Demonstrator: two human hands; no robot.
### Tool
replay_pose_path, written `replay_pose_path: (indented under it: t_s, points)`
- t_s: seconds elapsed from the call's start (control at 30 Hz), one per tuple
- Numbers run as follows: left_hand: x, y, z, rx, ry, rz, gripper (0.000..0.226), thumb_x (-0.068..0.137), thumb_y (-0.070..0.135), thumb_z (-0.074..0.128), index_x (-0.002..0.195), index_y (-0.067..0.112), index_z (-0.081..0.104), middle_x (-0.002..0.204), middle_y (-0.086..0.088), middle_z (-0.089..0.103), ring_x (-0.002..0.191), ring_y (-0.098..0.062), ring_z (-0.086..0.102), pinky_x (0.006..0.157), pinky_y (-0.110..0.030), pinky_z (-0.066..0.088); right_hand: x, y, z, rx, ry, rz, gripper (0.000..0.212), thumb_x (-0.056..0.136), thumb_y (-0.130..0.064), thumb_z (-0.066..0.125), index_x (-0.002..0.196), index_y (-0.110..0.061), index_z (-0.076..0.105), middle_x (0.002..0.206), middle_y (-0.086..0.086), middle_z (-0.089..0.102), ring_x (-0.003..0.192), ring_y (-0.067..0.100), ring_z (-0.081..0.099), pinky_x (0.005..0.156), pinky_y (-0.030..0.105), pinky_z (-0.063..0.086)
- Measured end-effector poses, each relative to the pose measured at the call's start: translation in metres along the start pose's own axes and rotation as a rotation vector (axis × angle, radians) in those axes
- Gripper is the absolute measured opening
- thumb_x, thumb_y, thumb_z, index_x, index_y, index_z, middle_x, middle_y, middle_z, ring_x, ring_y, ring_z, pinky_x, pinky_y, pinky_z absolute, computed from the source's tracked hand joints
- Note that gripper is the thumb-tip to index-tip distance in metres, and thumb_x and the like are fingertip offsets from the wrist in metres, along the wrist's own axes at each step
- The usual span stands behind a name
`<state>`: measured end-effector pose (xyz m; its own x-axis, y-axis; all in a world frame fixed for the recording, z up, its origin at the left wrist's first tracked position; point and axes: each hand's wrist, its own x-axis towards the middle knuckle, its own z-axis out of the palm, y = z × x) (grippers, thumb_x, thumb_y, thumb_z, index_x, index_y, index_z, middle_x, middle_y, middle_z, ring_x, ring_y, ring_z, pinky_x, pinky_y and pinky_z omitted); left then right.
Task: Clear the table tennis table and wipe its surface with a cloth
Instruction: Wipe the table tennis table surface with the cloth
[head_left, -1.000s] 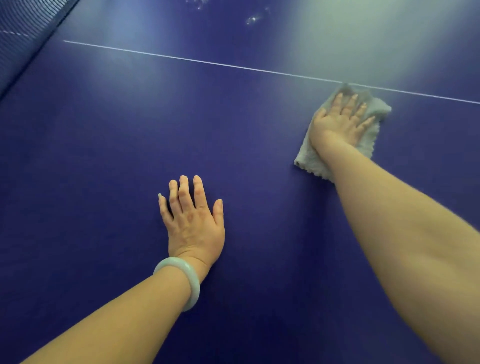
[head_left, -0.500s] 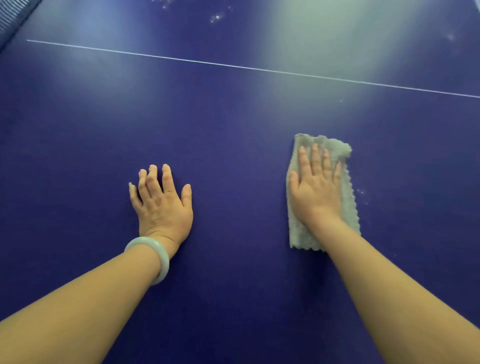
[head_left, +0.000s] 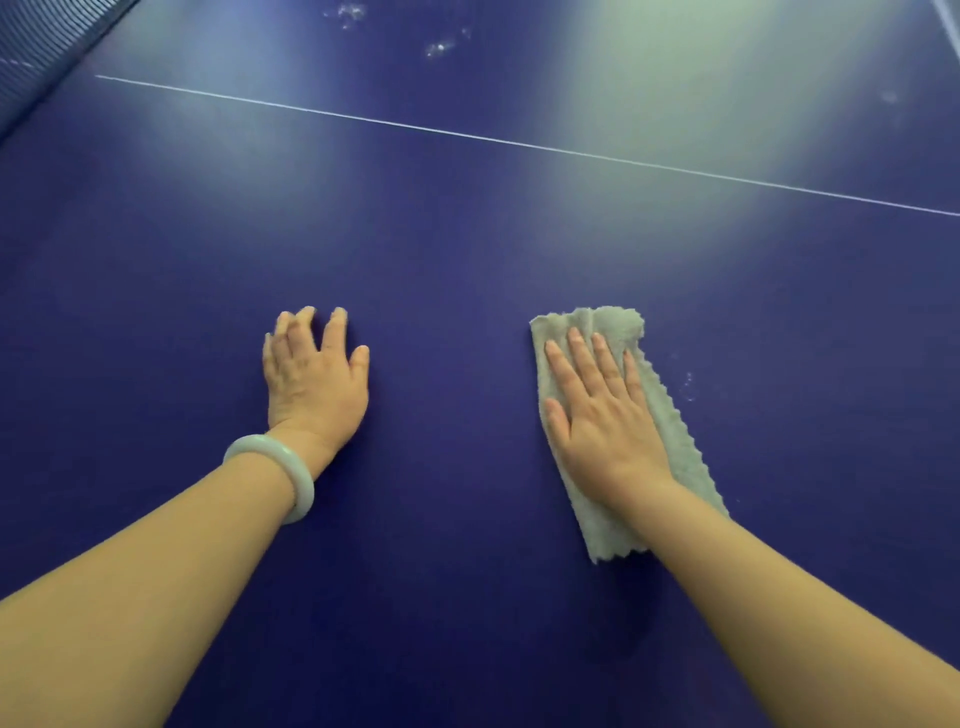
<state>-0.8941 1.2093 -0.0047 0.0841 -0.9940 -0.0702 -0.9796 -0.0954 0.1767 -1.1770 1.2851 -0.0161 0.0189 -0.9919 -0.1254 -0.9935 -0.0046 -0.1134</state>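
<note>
Head view showed the grey cloth (head_left: 613, 323) lying folded flat on the blue table (head_left: 441, 270), at 4 o'clock from frame centre. The right hand (head_left: 602, 421) pressed down on it, palm flat, fingers straight and slightly spread, pinching nothing. Faint white specks (head_left: 688, 387) lay just beside the cloth at its 3 o'clock. The left hand (head_left: 311, 384), a pale bangle (head_left: 304, 483) on its wrist, rested on bare table at 9 o'clock, fingers loosely spread and holding nothing. A white line (head_left: 519, 141) crossed the table at 12 o'clock. The net (head_left: 41, 47) occupied the 10 o'clock corner.
</note>
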Motion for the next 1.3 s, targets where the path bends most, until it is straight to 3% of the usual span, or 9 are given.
replay_pose_path:
  t_s: [0.17,0.47,0.67,0.8,0.97,1.07,1.17,1.23,1.3]
  points:
    - [-0.048,0.099,0.016,-0.119,-0.002,0.197,0.059,0.103,0.036,0.039,0.155,0.011,0.025,0.16,-0.015,0.018,0.151,-0.032,0.01,0.124,-0.043,0.004,0.034,0.012,-0.006,0.033,-0.004,0.205,0.062,0.103,-0.042,0.013,0.159,-0.025,-0.005,0.166,0.001,-0.012,0.152,0.019,-0.017,0.123,0.046,-0.011]
    - [-0.067,0.137,0.046,0.092,0.005,0.096,0.067,0.101,0.048,0.016,0.158,0.013,0.011,0.164,-0.014,0.01,0.152,-0.03,0.002,0.123,-0.051,0.002,-0.061,0.107,-0.015,-0.089,-0.084,-0.47,0.059,0.103,-0.041,0.027,0.159,-0.028,0.012,0.167,-0.005,0.005,0.154,0.016,-0.001,0.125,0.041,0.0]
    - [-0.067,0.139,0.043,0.102,-0.001,0.073,0.066,0.101,0.048,0.016,0.158,0.014,0.012,0.163,-0.012,0.01,0.152,-0.028,0.002,0.123,-0.049,0.002,0.035,0.085,-0.019,0.02,-0.006,0.045,0.072,0.091,-0.048,-0.003,0.159,-0.025,0.002,0.167,-0.001,-0.006,0.153,0.019,-0.011,0.123,0.043,-0.01]
    - [-0.066,0.139,0.045,0.097,0.007,0.073,0.066,0.1,0.048,0.018,0.157,0.014,0.016,0.163,-0.012,0.012,0.152,-0.028,0.004,0.123,-0.049,0.002,-0.019,0.064,-0.014,0.0,-0.033,-0.348,0.06,0.102,-0.044,0.014,0.159,-0.026,0.009,0.167,-0.003,0.001,0.153,0.016,-0.009,0.124,0.043,-0.004]
    - [-0.067,0.14,0.046,0.098,0.021,0.069,0.065,0.1,0.047,0.021,0.156,0.013,0.02,0.162,-0.013,0.016,0.152,-0.029,0.007,0.123,-0.05,0.005,-0.054,0.142,-0.022,-0.037,-0.09,-0.63,0.056,0.104,-0.037,0.033,0.158,-0.029,0.02,0.166,-0.005,0.011,0.154,0.017,0.005,0.125,0.04,0.001]
    - [-0.066,0.14,0.045,0.11,0.007,0.068,0.066,0.1,0.048,0.018,0.157,0.014,0.017,0.163,-0.013,0.014,0.152,-0.029,0.005,0.123,-0.05,0.004,0.007,0.176,-0.025,-0.051,-0.006,-0.346,0.059,0.1,-0.04,0.027,0.157,-0.028,0.016,0.165,-0.001,0.017,0.153,0.021,0.013,0.124,0.038,-0.001]
    - [-0.066,0.141,0.043,0.126,-0.004,0.061,0.067,0.1,0.049,0.015,0.157,0.016,0.013,0.163,-0.011,0.011,0.152,-0.028,0.002,0.124,-0.049,0.002,0.062,0.157,-0.031,-0.005,-0.002,0.012,0.061,0.101,-0.043,0.014,0.159,-0.026,0.006,0.167,-0.002,0.0,0.154,0.019,-0.004,0.123,0.039,-0.009]
    - [-0.066,0.141,0.043,0.128,-0.011,0.059,0.067,0.1,0.049,0.015,0.158,0.017,0.012,0.164,-0.011,0.01,0.153,-0.027,0.001,0.124,-0.048,0.002,0.068,0.119,-0.028,0.015,-0.001,-0.007,0.059,0.104,-0.041,0.017,0.159,-0.024,0.005,0.167,-0.001,-0.004,0.153,0.019,-0.008,0.123,0.042,-0.009]
    - [-0.067,0.141,0.043,0.112,-0.008,0.057,0.067,0.099,0.05,0.014,0.158,0.018,0.012,0.164,-0.01,0.009,0.153,-0.026,0.001,0.124,-0.047,0.001,0.046,0.083,-0.022,0.011,-0.003,-0.228,0.06,0.103,-0.043,0.016,0.16,-0.025,0.009,0.167,-0.001,0.002,0.154,0.019,-0.006,0.124,0.044,-0.006]
